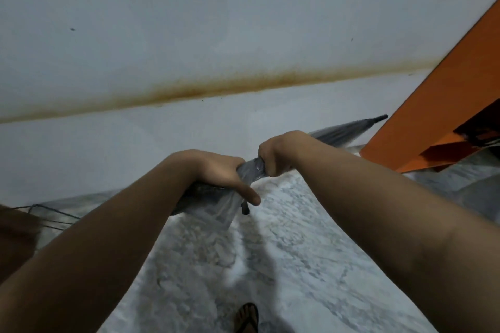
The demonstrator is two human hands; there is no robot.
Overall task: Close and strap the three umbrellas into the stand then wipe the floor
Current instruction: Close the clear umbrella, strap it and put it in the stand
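Floor (311,265) of pale marble lies nearest, with a sandalled foot (247,317) at the bottom edge. Above it, both hands clench one grey umbrella (250,171) held crosswise: the left hand (216,173) wraps the folded canopy, the right hand (273,157) grips it nearer the tip. Its strap (244,208) dangles loose, so strapping looks unfinished; a wire stand (40,215) waits at left, wiping apparently undone. Behind are the stained wall (189,35) and an orange panel (446,89).

Looks like a home entryway or passage — pale painted wall (189,21) with a rusty stain line (216,84), marble floor (311,251), orange door (446,94), sandalled foot (247,317).
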